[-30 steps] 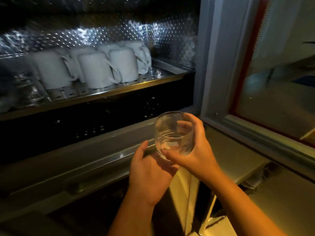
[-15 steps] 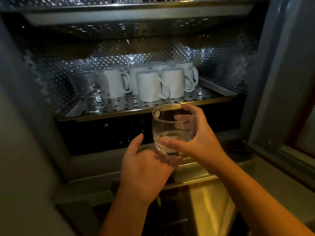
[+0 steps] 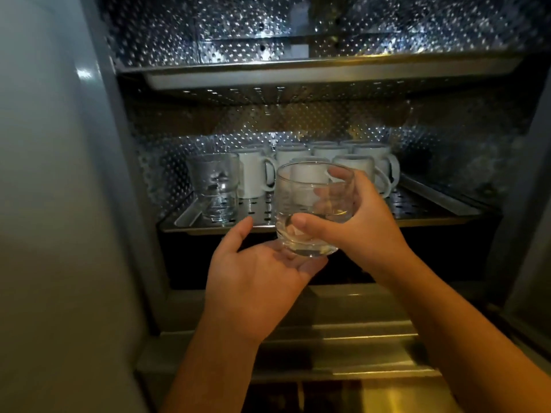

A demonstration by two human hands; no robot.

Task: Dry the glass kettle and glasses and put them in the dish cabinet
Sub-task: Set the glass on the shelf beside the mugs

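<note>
A clear round glass is held upright in front of the open dish cabinet. My right hand grips it from the right, thumb on the near side and fingers round the back. My left hand lies under its base, palm up, with the fingers supporting the bottom. On the perforated metal shelf behind, a stack of two clear glasses stands at the left end.
Several white mugs stand upside down in rows on the same shelf, to the right of the stacked glasses. A second metal shelf hangs above. The cabinet's grey side wall is at the left and its door frame at the right.
The view has swung left and up onto the cabinet's inside. Both hands have raised the glass from the cabinet's lower sill to shelf height, keeping the same hold.
</note>
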